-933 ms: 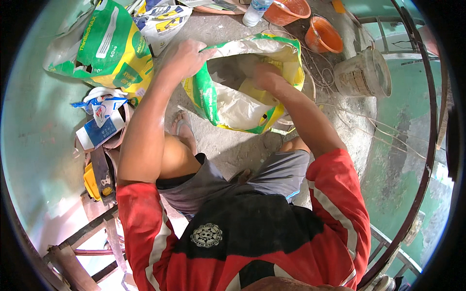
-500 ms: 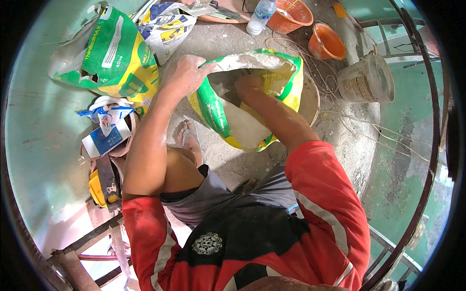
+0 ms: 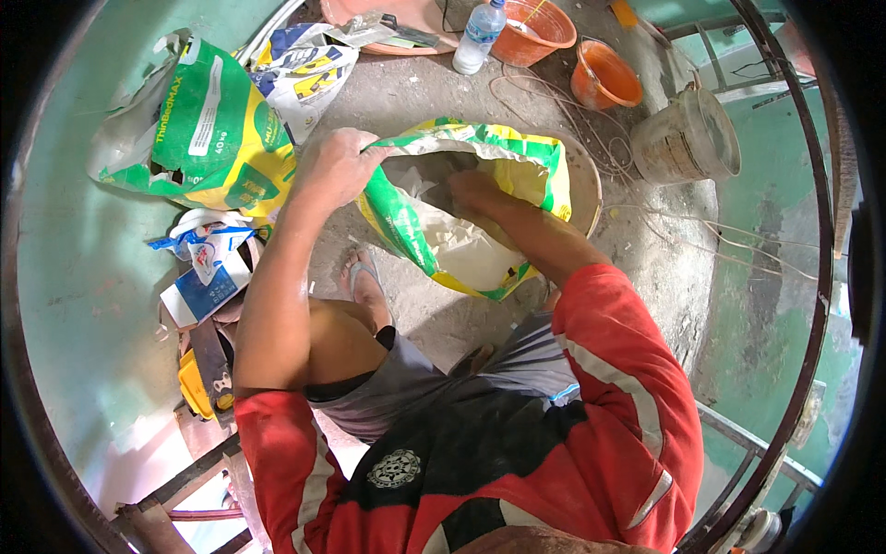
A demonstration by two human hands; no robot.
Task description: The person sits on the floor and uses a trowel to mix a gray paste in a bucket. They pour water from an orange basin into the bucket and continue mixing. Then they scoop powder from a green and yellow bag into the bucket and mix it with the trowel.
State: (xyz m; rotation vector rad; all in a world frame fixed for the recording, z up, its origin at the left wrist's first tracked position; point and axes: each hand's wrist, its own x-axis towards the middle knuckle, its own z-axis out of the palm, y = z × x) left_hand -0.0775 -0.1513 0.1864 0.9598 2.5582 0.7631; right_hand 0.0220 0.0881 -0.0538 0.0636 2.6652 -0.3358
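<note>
A green, yellow and white cement-type bag [image 3: 399, 220] stands before me, its mouth wide open and its pale inner lining showing. My left hand [image 3: 340, 166] is closed on the bag's left rim, the paper pinched between thumb and fingers. Through the opening my right hand [image 3: 472, 192] reaches down inside, against a shadowed grey area. Its fingers are hidden there, so whether they hold anything does not show. Pale, crumpled or lumpy material [image 3: 466, 242] shows in the lower part of the opening. Behind the bag's right side, a round tub rim [image 3: 591, 189] is partly visible.
Another torn green-and-yellow bag [image 3: 208, 120] leans at the left wall, beside a white-and-blue sack [image 3: 309, 78]. Two orange buckets [image 3: 604, 76], a water bottle [image 3: 478, 39], a dirty pail [image 3: 685, 138] and loose cord [image 3: 591, 120] lie beyond. A handsaw [image 3: 210, 355] rests at left.
The bag's far rim sits lower and its opening looks flatter, with more pale lumpy material showing inside. My right hand has shifted slightly down within it. My left hand keeps its grip.
</note>
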